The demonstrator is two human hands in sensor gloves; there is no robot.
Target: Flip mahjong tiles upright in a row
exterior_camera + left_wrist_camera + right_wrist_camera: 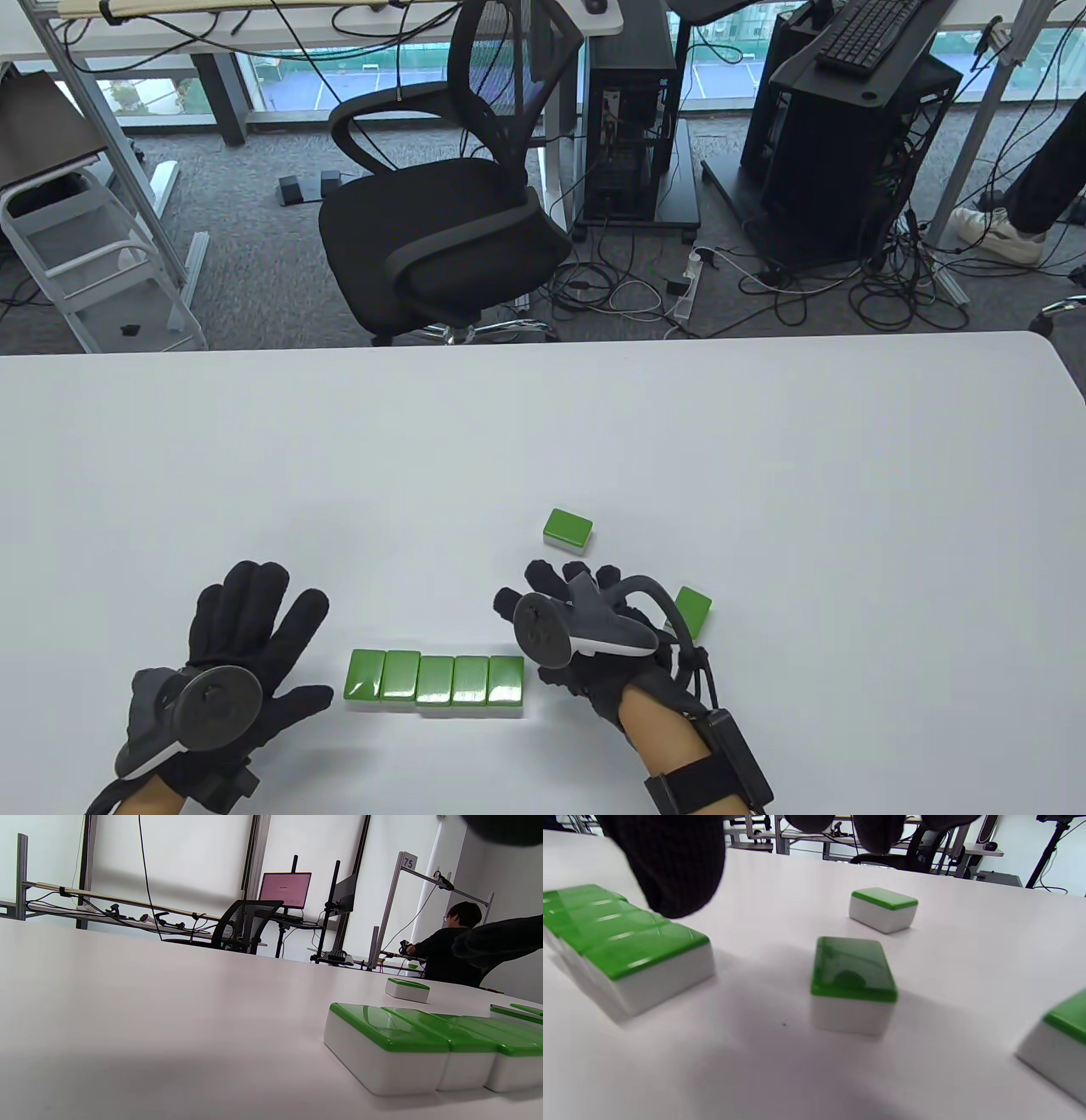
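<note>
Gathering loose tiles — the row is not yet stood up

Five green-backed tiles lie flat, face down, side by side in a row [434, 680] on the bench [543, 424] between my hands. My left hand [229, 662] rests spread and released just left of the row, gripping nothing. My right hand [585, 632] hovers beyond the row's right end; its fingers look loose, holding nothing, though the tracker hides much of them. Three loose tiles lie near it — one under my fingers [852, 978], a far tile [568, 530] and a tilted one at the right [689, 613]. Next, I judge, I must draw the nearest tile against the row's end, squarely, before tipping them upright.
</note>
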